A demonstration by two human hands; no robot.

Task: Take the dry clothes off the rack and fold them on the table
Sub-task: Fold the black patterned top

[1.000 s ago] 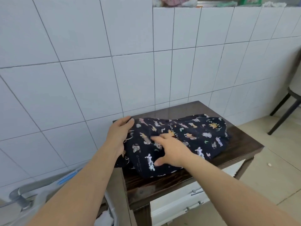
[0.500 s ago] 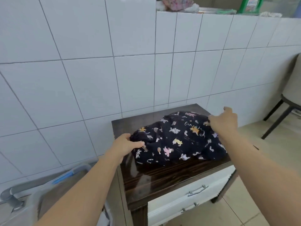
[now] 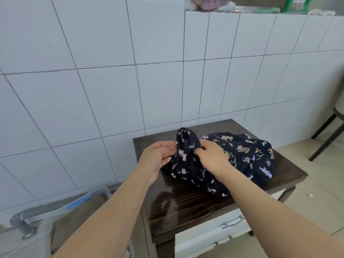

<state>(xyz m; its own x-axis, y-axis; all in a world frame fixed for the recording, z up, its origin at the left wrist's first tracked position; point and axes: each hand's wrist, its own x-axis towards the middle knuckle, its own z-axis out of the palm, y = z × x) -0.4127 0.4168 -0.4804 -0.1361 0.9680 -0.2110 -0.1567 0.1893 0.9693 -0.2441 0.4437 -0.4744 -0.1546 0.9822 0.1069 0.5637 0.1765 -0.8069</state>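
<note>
Dark wood table [image 3: 189, 205] w/ glossy top, pushed against a white tiled wall [image 3: 111, 90]. White drawers [image 3: 210, 237] w/ metal handles under the top. Beige floor tiles to the right, black chair legs [image 3: 325, 138] at the far right edge. Ledge on top of the wall holds bundled cloth and a green box [image 3: 296, 4], blurry, can't make out more.

Garment [image 3: 242, 159] lies on the table, back-right part of the top: dark navy fabric, small cartoon animal print in white, pink, orange. Bunched up, not flat. One end is pulled up into a peak by the left side.

My right hand [image 3: 212, 157] pinches that raised bit, fingers curled around the cloth. My left hand [image 3: 158, 155] is just beside it, palm toward the fabric, fingers loose and slightly apart, tips touching the cloth edge; not gripping afaict.

Lower left: grey plastic bin [image 3: 61, 213] w/ blue strip on the rim, next to the table. Contents blurred, can't tell.
</note>
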